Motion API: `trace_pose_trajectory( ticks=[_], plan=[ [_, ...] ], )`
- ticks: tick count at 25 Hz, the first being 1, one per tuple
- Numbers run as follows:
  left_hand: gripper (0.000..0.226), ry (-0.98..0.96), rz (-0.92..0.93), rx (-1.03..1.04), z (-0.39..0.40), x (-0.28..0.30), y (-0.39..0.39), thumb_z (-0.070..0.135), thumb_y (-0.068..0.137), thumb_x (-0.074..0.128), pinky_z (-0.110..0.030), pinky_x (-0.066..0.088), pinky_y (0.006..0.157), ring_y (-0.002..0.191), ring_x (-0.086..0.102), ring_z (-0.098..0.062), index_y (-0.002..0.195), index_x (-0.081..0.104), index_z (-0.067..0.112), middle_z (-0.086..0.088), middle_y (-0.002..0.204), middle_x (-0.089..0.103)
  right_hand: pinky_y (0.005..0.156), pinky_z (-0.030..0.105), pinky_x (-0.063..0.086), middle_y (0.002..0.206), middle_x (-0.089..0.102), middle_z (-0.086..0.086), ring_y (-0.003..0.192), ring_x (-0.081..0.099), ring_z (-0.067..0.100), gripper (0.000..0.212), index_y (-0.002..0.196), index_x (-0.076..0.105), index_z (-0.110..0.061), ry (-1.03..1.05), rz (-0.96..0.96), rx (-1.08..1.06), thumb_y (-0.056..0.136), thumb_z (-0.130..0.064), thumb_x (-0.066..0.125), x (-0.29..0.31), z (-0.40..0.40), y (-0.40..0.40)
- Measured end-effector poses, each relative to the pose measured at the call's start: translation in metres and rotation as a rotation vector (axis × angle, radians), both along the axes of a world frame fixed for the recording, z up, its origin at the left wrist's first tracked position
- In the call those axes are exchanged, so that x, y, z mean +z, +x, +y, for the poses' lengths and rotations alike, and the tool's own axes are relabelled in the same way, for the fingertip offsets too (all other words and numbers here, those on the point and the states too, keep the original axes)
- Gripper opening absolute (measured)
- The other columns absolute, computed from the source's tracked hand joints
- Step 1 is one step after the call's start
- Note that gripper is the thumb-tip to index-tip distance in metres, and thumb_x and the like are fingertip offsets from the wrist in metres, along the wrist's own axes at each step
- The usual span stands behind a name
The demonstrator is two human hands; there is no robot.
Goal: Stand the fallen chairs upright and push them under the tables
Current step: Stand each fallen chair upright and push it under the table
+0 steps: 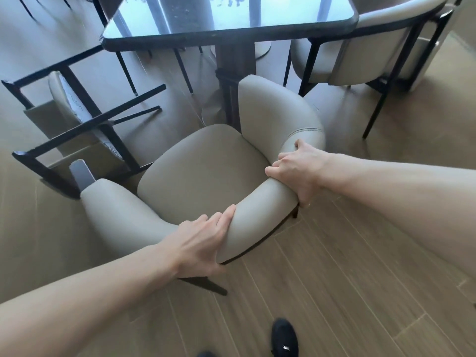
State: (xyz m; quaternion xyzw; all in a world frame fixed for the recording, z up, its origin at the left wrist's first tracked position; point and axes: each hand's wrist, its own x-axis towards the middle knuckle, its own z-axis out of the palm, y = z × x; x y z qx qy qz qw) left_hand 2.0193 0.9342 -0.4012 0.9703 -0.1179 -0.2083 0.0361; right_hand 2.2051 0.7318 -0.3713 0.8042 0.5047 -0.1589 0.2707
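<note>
Beige chair (203,173) is upright, seat facing the table (231,24), not yet tucked under. Left hand (203,243) and right hand (296,173) both clamp the curved backrest, fingers over the top, thumbs behind. Looks padded over a stiff frame, probably moderately heavy; upholstery may be slick. Grip seems right: push low and even. Fallen chair (77,122) lies left of the left fingers.

three chairs (206,163) (one fallen), one table (257,34)
</note>
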Motion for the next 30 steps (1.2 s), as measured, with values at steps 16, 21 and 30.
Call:
trace_pose_trajectory(
  ticks=[16, 21, 30],
  plan=[
    [0.121, 0.444, -0.095, -0.462, 0.193, 0.017, 0.077, 0.06, 0.074, 0.076, -0.044, 0.032, 0.112, 0.126, 0.053, -0.02, 0.155, -0.006, 0.024, 0.009, 0.144, 0.046, 0.066, 0.032, 0.05, 0.069, 0.041, -0.004, 0.068, 0.048, 0.024, 0.061, 0.092, 0.046, -0.016, 0.1, 0.01, -0.351, 0.055, -0.052, 0.079, 0.002, 0.134, -0.043],
    [0.112, 0.466, -0.106, -0.489, 0.214, 0.02, 0.117, 0.056, 0.078, 0.072, -0.034, 0.034, 0.109, 0.125, 0.052, -0.019, 0.156, -0.001, 0.023, 0.009, 0.148, 0.042, 0.054, 0.029, 0.031, 0.07, 0.044, -0.006, 0.068, 0.051, 0.024, 0.063, 0.093, 0.045, -0.017, 0.182, 0.019, -0.357, 0.058, -0.059, 0.075, 0.0, 0.144, -0.015],
    [0.104, 0.427, -0.127, -0.45, 0.24, 0.019, 0.194, 0.037, 0.078, 0.074, -0.033, 0.04, 0.104, 0.128, 0.05, -0.018, 0.154, 0.003, 0.028, 0.009, 0.148, 0.039, 0.067, 0.036, 0.045, 0.098, 0.056, -0.005, 0.091, 0.058, 0.022, 0.078, 0.107, 0.047, -0.02, 0.319, 0.041, -0.257, 0.058, -0.075, 0.069, -0.018, 0.152, 0.057]
  ],
)
